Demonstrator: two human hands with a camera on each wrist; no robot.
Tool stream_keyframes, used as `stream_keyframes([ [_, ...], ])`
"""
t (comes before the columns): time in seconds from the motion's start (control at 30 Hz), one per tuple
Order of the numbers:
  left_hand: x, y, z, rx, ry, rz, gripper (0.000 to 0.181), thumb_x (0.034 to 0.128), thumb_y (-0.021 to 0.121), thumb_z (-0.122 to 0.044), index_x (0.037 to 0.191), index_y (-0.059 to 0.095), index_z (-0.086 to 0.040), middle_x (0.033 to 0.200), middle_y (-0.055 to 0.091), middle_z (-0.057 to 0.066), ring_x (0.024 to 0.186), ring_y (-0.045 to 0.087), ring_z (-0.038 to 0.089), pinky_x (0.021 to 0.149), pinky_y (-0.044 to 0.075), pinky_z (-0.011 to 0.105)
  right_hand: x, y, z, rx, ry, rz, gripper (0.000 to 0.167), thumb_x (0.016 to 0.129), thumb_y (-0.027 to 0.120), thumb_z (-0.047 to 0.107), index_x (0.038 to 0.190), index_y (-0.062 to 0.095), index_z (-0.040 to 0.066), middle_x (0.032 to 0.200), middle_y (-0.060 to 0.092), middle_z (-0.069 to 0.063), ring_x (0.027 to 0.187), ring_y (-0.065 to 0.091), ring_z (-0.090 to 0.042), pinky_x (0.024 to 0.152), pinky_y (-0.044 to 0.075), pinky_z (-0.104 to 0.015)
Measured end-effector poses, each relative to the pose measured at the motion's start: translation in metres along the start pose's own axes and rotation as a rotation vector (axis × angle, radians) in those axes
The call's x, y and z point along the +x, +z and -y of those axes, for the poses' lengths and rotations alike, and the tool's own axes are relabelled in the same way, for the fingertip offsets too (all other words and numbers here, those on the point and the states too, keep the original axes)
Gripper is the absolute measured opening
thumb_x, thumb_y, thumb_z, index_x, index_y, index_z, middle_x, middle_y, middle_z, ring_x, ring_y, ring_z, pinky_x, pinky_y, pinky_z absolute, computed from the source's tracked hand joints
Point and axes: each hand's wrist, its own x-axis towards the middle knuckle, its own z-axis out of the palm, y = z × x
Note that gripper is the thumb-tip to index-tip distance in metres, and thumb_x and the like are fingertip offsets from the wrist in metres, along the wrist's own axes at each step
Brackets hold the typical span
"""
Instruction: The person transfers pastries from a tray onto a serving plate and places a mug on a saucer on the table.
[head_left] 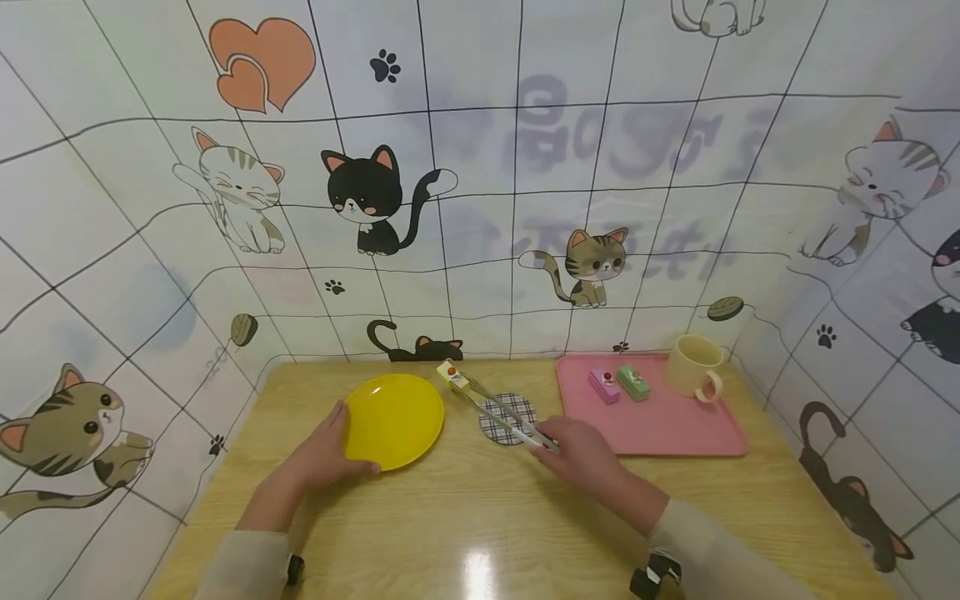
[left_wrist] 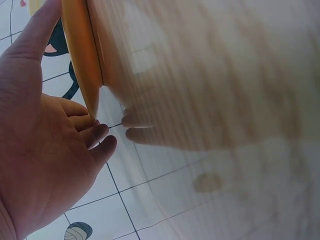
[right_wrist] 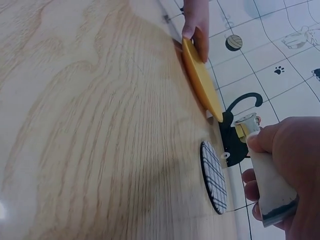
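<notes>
In the head view, my left hand (head_left: 326, 454) holds the left rim of a yellow plate (head_left: 395, 421), thumb at the near edge. The left wrist view shows that hand (left_wrist: 50, 145) with its fingers at the plate's edge (left_wrist: 82, 55). My right hand (head_left: 588, 458) grips metal tongs (head_left: 498, 418), whose tips pinch a small yellow cake piece (head_left: 453, 375) just right of the plate's far side. Below the tongs lies a round checked coaster (head_left: 493, 427). The right wrist view shows the right hand (right_wrist: 295, 165) round the tongs (right_wrist: 269, 182), with the coaster (right_wrist: 214, 177) nearby.
A pink tray (head_left: 652, 429) on the right bears a pink cake piece (head_left: 604, 386), a green cake piece (head_left: 633, 382) and a cream mug (head_left: 693, 367). The wooden table (head_left: 420, 533) meets a cat-patterned wall covering (head_left: 480, 292) at its back and sides.
</notes>
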Motion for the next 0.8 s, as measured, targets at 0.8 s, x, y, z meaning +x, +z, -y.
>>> stream_keyframes([
  [0.8, 0.0, 0.002, 0.002, -0.011, -0.022, 0.0, 0.148, 0.0798, 0.093, -0.067, 0.171, 0.008, 0.012, 0.179, 0.004, 0.035, 0.164, 0.016, 0.057, 0.131, 0.021, 0.067, 0.033, 0.021, 0.019, -0.044, -0.059, 0.111, 0.036, 0.104, 0.08, 0.023, 0.135, 0.078, 0.006, 0.129, 0.079, -0.012, 0.12, 0.075, -0.031, 0.102, 0.062, -0.053],
])
